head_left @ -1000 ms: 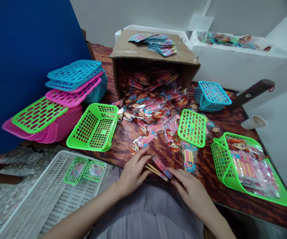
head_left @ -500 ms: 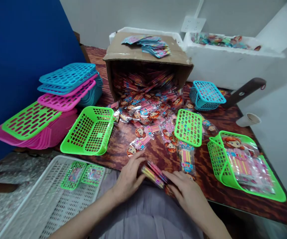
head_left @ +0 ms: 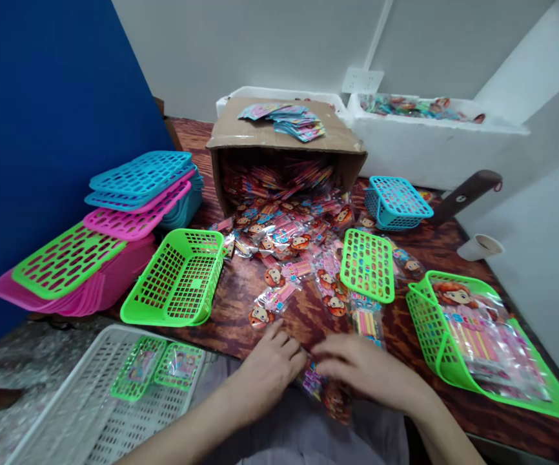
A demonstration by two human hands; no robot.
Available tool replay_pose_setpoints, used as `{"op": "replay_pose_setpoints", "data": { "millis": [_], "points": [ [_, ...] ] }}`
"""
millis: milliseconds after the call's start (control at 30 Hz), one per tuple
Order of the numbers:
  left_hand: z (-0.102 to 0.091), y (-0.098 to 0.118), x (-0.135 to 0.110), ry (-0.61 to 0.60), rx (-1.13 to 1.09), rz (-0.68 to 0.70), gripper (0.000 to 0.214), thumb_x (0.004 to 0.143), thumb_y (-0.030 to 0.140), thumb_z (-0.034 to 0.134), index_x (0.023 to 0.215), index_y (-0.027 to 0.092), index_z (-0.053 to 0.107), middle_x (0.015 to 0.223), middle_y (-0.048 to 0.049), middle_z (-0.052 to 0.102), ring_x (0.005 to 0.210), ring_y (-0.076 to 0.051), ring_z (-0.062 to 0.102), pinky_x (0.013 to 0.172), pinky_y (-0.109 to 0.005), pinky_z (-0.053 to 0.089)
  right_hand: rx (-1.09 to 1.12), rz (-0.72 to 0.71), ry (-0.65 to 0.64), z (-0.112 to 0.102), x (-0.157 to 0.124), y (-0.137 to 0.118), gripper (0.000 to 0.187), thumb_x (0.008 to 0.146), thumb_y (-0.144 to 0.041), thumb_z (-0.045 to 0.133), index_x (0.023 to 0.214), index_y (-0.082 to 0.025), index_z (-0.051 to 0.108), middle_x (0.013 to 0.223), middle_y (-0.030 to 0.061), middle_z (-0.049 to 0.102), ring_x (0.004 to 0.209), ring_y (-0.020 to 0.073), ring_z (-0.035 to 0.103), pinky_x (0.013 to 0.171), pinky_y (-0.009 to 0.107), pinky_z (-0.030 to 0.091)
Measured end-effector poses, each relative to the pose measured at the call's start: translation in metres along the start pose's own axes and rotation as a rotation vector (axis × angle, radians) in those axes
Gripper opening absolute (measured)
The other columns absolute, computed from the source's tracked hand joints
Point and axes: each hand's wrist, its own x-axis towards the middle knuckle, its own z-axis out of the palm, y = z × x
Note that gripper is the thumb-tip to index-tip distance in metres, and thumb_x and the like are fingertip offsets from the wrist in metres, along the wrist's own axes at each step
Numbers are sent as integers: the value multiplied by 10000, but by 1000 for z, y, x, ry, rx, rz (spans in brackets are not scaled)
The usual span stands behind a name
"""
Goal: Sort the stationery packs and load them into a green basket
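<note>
My left hand [head_left: 272, 363] is closed around one end of a small bundle of clear plastic stick packets [head_left: 312, 382], held low at the table's front edge above my lap. My right hand [head_left: 364, 368] bends its fingers over the bundle's upper right side, touching it; its fingertips are slightly blurred. Printed cartoon heads show at the bundle's lower end, while my fingers hide much of the rest. Just beyond my hands, loose stick packets [head_left: 279, 297] with pink and yellow sticks lie on the table. Another packet [head_left: 367, 323] lies beside my right hand.
A cardboard box [head_left: 286, 152] on its side spills packets. An open green basket [head_left: 175, 278] stands left, a filled one [head_left: 419, 323] right. A green lid [head_left: 367, 265], blue basket [head_left: 398, 203], paper cup [head_left: 480, 247], stacked baskets [head_left: 71, 258] and white crate [head_left: 110, 413] surround the work area.
The bundle has tipped from showing its pink and yellow stick ends to showing its printed faces. Both hands have shifted round it, the right reaching over its top. The camera view has tilted up slightly.
</note>
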Motion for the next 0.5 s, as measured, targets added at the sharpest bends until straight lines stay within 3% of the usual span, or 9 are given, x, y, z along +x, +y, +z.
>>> {"op": "replay_pose_setpoints", "data": {
  "millis": [67,133,200,267,367,433,500],
  "points": [
    [-1,0,2,-30,-1,-21,158,932,167,562,1086,186,594,1029,-54,650,973,-238,569,1031,-469,433,-51,31,158,-20,36,-2,277,1001,-322,455,996,-237,719,989,23,744,924,186,674,811,284,469],
    [-1,0,1,-43,-9,-31,144,935,181,565,1077,187,590,1033,-60,644,963,-246,563,947,-436,477,-212,155,347,-29,79,-7,338,1028,-351,386,1107,-207,681,1019,75,738,959,221,673,825,318,463],
    [-1,0,-3,-46,-29,-33,162,945,181,551,1102,191,586,1029,-58,643,958,-243,562,950,-427,474,-319,232,423,-24,118,-14,423,1031,-425,364,1247,-162,616,1044,144,717,996,274,659,831,368,463],
    [-4,-2,-13,-44,-62,-58,204,945,162,542,1142,203,580,1054,-52,643,993,-242,561,979,-416,461,-360,231,429,-11,142,-19,490,1022,-470,366,1271,-119,602,1091,201,675,1068,315,614,867,411,455],
    [-12,-8,-35,-46,-146,-159,321,916,81,526,1200,225,564,1125,-44,639,1038,-234,565,976,-383,465,-412,153,420,12,139,-15,415,1003,-474,429,1184,-186,667,1176,171,606,1165,311,516,958,436,410],
    [-19,-14,-52,-47,-219,-238,385,911,52,489,1237,247,551,1150,-39,637,1043,-225,581,953,-363,477,-374,57,403,23,118,-6,312,995,-446,473,1081,-253,701,1146,106,589,1130,268,504,955,409,406],
    [-25,-22,-64,-38,-305,-308,357,944,85,457,1233,269,558,1182,-37,631,1068,-213,598,947,-346,484,-289,-8,396,31,95,5,253,991,-384,506,924,-245,707,1080,67,587,1065,233,517,927,378,417]
  ]
}}
